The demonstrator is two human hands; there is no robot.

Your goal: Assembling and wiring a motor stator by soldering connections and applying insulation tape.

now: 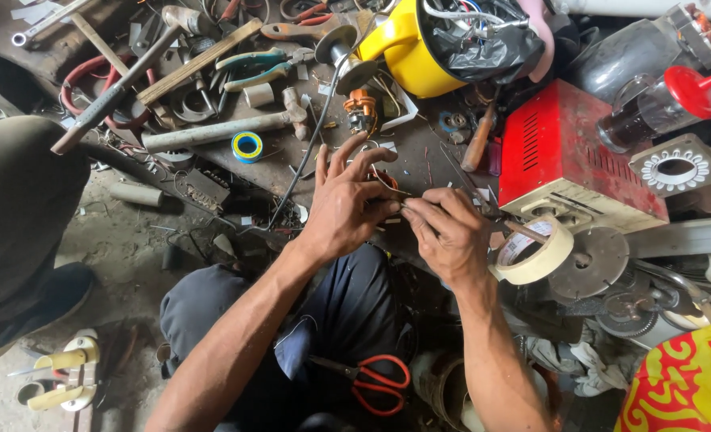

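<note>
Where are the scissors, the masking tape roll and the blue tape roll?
scissors (381, 385), head view, on an orange handle loop.
masking tape roll (541, 260), head view, on its outer band.
blue tape roll (247, 146), head view, on its ring.

Your left hand and right hand meet fingertip to fingertip, pinching a thin bare wire over the cluttered dark workbench. A cream masking-tape roll sits just beside your right hand; orange-handled scissors rest on your lap.

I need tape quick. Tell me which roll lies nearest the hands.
The cream masking tape roll, right beside the right hand. The small blue-and-yellow tape roll lies farther off, among the hammers.
</note>
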